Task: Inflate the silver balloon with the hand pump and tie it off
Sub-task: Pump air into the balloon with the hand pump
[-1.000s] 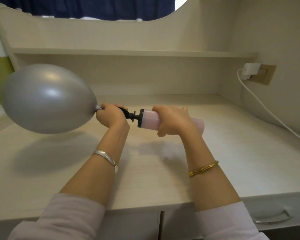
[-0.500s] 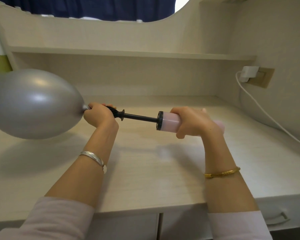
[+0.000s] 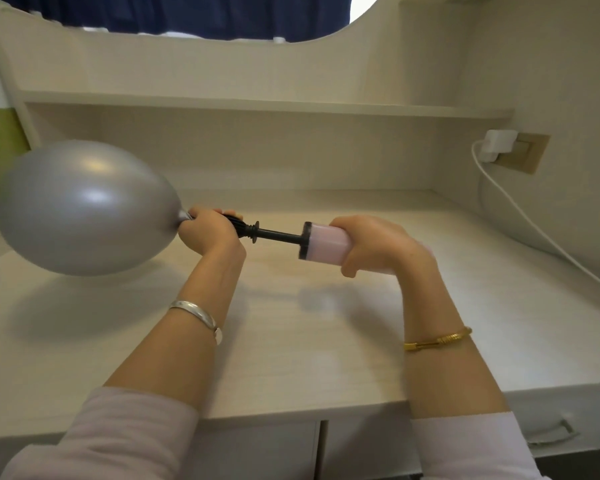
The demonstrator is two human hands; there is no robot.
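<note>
The silver balloon (image 3: 84, 207) is blown up large and floats just above the desk at the left, its neck pointing right. My left hand (image 3: 208, 232) grips the balloon's neck on the black nozzle end of the hand pump, hiding the joint. The pump's black rod (image 3: 278, 235) is partly drawn out of the pink barrel (image 3: 326, 245). My right hand (image 3: 378, 247) is wrapped around the pink barrel, covering most of its length.
The pale wooden desk (image 3: 291, 341) has a low shelf (image 3: 257, 105) across the back. On the right wall a white charger (image 3: 497, 145) sits in a socket, and its cable (image 3: 534, 223) trails down to the desk's right side. A drawer handle (image 3: 551, 433) shows below the front edge.
The pump went from pushed in to fully drawn out, and now the barrel has slid partway back toward the balloon. The balloon has shifted a little to the right.
</note>
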